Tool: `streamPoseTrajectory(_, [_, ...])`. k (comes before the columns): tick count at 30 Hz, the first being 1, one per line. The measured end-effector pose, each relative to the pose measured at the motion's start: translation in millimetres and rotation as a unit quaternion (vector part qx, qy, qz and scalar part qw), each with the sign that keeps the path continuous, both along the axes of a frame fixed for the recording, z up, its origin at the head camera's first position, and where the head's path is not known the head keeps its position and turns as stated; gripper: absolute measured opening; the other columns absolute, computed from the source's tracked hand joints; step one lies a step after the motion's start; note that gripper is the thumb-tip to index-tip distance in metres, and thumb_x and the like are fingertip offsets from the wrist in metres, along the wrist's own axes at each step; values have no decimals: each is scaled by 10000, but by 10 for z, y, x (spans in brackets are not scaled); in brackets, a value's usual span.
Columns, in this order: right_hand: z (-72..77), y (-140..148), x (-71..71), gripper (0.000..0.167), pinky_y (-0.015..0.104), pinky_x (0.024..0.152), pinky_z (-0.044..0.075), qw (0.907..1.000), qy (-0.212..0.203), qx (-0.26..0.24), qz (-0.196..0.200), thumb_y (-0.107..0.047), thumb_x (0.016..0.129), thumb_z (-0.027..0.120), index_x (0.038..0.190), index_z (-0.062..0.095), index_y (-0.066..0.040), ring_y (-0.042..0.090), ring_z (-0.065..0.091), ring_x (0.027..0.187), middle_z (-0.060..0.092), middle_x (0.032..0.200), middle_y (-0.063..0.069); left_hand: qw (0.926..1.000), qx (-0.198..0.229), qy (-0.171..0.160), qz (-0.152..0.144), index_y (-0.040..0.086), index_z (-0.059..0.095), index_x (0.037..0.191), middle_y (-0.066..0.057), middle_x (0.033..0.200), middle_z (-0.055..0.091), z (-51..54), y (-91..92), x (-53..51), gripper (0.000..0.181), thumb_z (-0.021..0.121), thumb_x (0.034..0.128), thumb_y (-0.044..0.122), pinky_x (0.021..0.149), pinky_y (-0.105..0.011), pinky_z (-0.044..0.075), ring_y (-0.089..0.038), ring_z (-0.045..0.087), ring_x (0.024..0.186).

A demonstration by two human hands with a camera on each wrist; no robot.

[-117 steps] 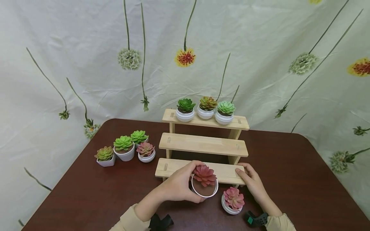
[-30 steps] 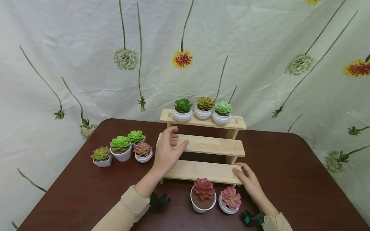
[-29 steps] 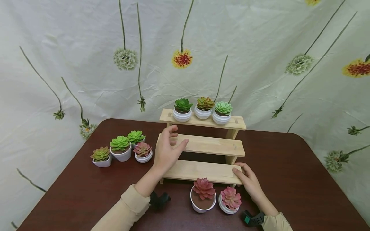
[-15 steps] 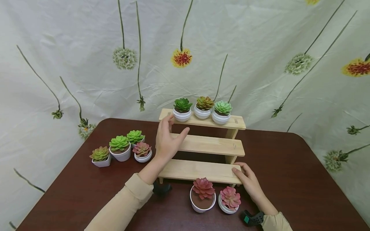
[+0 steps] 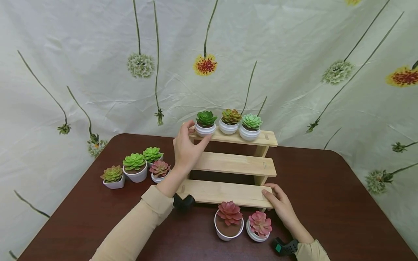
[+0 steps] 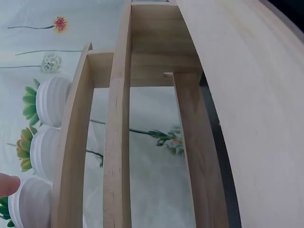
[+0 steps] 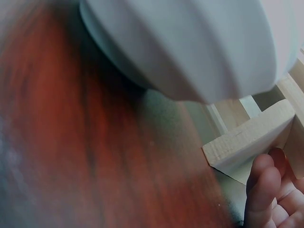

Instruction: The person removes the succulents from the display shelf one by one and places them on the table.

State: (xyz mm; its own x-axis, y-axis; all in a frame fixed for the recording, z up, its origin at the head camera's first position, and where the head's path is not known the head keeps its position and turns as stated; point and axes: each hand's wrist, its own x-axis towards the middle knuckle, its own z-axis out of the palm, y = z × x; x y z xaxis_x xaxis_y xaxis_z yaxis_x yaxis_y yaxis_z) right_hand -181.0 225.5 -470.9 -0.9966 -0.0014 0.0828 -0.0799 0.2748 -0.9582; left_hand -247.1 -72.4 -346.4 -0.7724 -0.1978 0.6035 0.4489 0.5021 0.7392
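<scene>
In the head view, my left hand (image 5: 187, 148) has thumb and fingers around the white pot of the dark green succulent (image 5: 205, 124), at the left of the top step of a wooden three-step stand (image 5: 228, 162). The left wrist view shows a fingertip (image 6: 8, 185) against that pot (image 6: 31, 204). My right hand (image 5: 283, 206) grips the right end of the lowest step, thumb on top; its curled fingers (image 7: 262, 190) show beside the board (image 7: 251, 137) in the right wrist view. An orange-green succulent (image 5: 231, 116) and a pale green one (image 5: 251, 122) share the top step.
Before the stand are a dark red succulent (image 5: 230, 214) and a pink one (image 5: 260, 224) near my right wrist. Several potted succulents, including a bright green one (image 5: 135, 162), stand at the left of the brown table (image 5: 326, 203). A flowered cloth (image 5: 287, 47) hangs behind.
The dark red succulent left my left hand and now stands before the stand. My left hand has risen to the dark green succulent's pot. My right hand keeps its grip on the lowest step.
</scene>
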Motion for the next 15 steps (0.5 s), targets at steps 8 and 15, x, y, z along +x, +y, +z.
streamPoseTrajectory(8, [3, 1, -1, 234, 262, 481, 435, 10000, -39, -28, -9, -176, 930, 581, 1126, 559, -50, 130, 497, 515, 545, 704, 34, 9995, -99, -292, -5, 31, 452, 1326, -105, 1265, 537, 65, 4, -52, 656, 717, 813, 341, 922, -448, 229, -228, 512, 1084])
streamPoseTrajectory(15, [19, -13, 16, 282, 266, 478, 430, 10000, -32, -81, 32, -176, 931, 580, 1155, 544, -8, 131, 496, 523, 547, 718, 29, 9986, -81, -529, -28, 47, 453, 1328, -105, 1262, 530, 119, 3, -92, 661, 716, 811, 363, 965, -444, 248, -236, 503, 1105])
